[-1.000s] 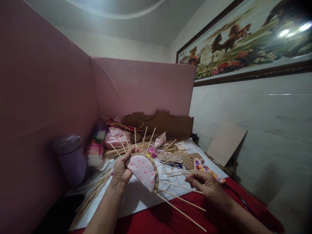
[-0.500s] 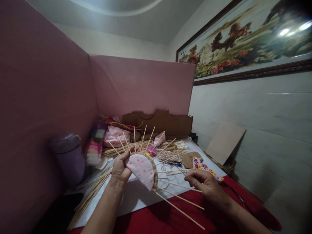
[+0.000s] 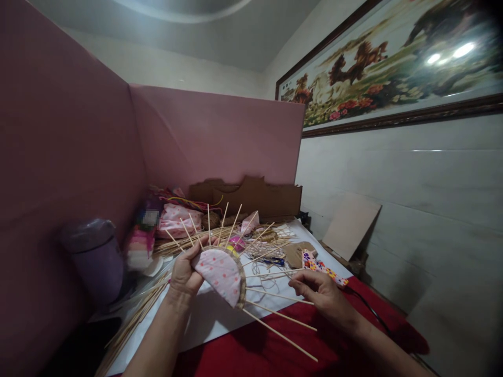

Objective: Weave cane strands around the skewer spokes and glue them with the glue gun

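My left hand [image 3: 188, 268] is closed on the left end of a half-round panel [image 3: 220, 272] covered in white cloth with pink dots. A woven twine band [image 3: 242, 285] runs along its curved edge. Thin wooden sticks [image 3: 281, 316] fan out from that band, upward and to the right. My right hand [image 3: 320, 293] is at the tips of the right-hand sticks, its thumb and fingers pinched together. What lies between those fingers is too small to make out. Loose twine [image 3: 264, 280] lies behind the sticks.
A glue gun with a flowered cover [image 3: 324, 269] lies at the right on the white sheet [image 3: 208, 324], near a cardboard piece [image 3: 299, 255]. Bundled sticks [image 3: 139, 314] lie at the left, beside a purple bin [image 3: 96, 267]. Red cloth [image 3: 220, 361] covers the near side.
The whole view has shifted slightly, so everything sits further left. My hands and the panel keep nearly the same positions relative to each other.
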Tool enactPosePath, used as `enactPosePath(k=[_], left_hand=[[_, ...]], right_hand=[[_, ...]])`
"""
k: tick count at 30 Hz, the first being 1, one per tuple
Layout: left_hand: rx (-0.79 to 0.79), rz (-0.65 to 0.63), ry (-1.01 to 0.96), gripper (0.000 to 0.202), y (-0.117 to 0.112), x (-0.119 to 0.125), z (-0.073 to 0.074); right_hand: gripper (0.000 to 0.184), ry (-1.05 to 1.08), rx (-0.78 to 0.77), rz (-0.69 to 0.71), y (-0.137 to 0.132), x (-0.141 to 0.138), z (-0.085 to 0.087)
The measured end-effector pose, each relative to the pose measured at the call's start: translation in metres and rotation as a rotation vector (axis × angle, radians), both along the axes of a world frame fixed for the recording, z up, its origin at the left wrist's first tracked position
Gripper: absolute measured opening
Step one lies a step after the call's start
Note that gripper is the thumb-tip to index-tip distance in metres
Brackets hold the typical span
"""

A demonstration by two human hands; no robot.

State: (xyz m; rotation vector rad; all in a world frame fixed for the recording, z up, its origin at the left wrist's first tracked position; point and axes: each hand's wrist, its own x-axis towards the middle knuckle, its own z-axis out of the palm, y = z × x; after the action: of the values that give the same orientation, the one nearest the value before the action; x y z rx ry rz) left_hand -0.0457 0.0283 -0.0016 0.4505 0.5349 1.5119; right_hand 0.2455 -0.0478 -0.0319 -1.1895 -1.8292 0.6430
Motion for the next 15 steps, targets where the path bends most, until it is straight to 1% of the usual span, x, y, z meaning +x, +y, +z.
enactPosePath(k=[4, 6, 8, 9, 11, 13, 14, 15], left_hand=[[0.001, 0.007, 0.014, 0.023, 0.0, 0.0, 0.0], [0.002, 0.013, 0.018, 0.023, 0.0, 0.0, -0.001], [0.002, 0.028, 0.019, 0.025, 0.001, 0.0, -0.001], [0.002, 0.037, 0.019, 0.025, 0.002, 0.0, -0.001], [-0.001, 0.057, 0.02, 0.026, 0.003, 0.0, -0.002], [-0.008, 0.083, 0.016, 0.027, 0.004, 0.0, -0.003], [-0.013, 0.098, 0.012, 0.028, 0.005, 0.0, -0.003], [-0.018, 0.113, 0.008, 0.028, 0.005, 0.0, -0.003]], right_hand=[[0.029, -0.012, -0.013, -0.011, 0.0, 0.002, -0.002], [0.027, -0.038, 0.023, -0.011, 0.001, 0.006, -0.001], [0.024, -0.054, 0.093, -0.05, -0.001, 0.011, 0.002], [0.023, -0.046, 0.138, -0.101, -0.004, 0.013, 0.004], [0.024, 0.005, 0.238, -0.252, -0.018, 0.017, 0.008], [0.023, 0.087, 0.337, -0.416, -0.042, 0.015, 0.009], [0.019, 0.126, 0.373, -0.489, -0.057, 0.011, 0.008], [0.018, 0.18, 0.404, -0.519, -0.07, 0.004, 0.005]])
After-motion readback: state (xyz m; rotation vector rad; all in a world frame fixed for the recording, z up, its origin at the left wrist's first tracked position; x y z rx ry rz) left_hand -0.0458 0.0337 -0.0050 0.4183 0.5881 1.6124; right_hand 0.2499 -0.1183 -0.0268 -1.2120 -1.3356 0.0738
